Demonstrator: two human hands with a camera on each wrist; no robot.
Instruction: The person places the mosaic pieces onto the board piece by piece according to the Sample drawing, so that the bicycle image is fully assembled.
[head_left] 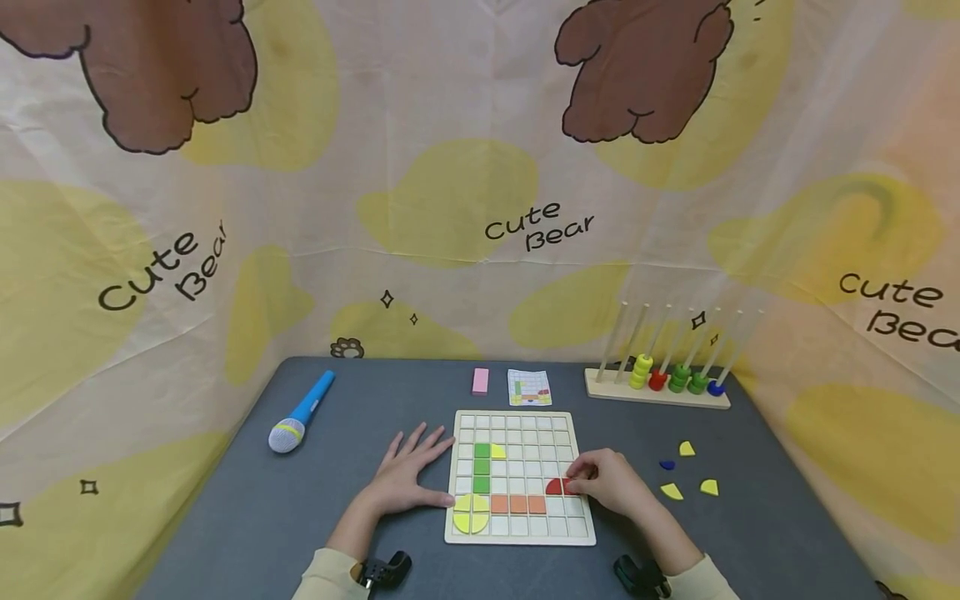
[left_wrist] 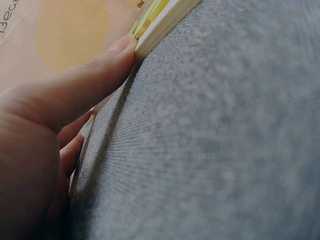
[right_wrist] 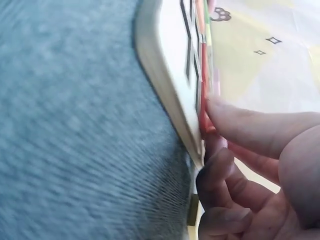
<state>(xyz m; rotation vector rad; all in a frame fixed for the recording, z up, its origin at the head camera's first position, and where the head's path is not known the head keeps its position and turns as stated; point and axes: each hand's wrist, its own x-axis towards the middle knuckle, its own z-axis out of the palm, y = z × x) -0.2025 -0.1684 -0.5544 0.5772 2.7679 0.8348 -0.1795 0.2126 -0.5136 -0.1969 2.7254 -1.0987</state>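
Note:
A white grid board (head_left: 525, 422) lies on the table between the two hands. My left hand (head_left: 405, 475) is spread along its left edge, thumb (left_wrist: 100, 75) against the side near the yellow quarter-circle pieces (head_left: 470, 513). At the right side of the grid, my right hand (head_left: 611, 479) pinches a red piece (right_wrist: 203, 112) between thumb and fingers, low over the squares; the fingers partly cover it. Just left of it a red quarter-circle piece (head_left: 553, 487) sits in a square. Green squares (head_left: 482, 468), a yellow piece (head_left: 498, 451) and orange squares (head_left: 517, 504) also fill squares.
Right of the board lie several loose pieces: yellow ones (head_left: 672, 492) and a blue one (head_left: 667, 465). Behind are a pattern card (head_left: 529, 387), a pink block (head_left: 480, 382) and a peg rack with coloured beads (head_left: 657, 398). A toy microphone (head_left: 300, 414) lies at left.

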